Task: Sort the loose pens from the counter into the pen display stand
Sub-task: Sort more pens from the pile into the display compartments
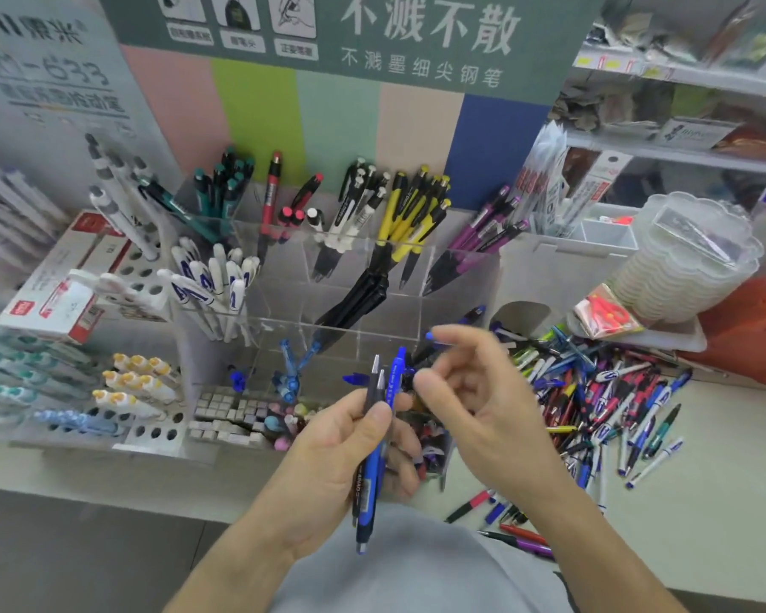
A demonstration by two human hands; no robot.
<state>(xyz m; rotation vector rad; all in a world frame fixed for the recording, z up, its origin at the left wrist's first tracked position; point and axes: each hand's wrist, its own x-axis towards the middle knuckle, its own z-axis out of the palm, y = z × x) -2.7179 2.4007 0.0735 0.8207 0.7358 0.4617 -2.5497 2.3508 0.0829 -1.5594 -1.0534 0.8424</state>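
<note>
2 hands work in front of a clear acrylic pen display stand (284,276). Its back compartments hold grouped pens: teal ones (222,188), black-and-white ones (354,201), yellow ones (412,210) and purple ones (487,232). A big heap of loose pens (602,413), too many to count, lies on the worktop (704,502) to the right. The left hand (350,462) grips a bundle of about 3 pens (374,440), 1 of them blue, held upright. The right hand (474,391) is loosely curled beside their tips; whether it grasps anything I cannot tell.
</note>
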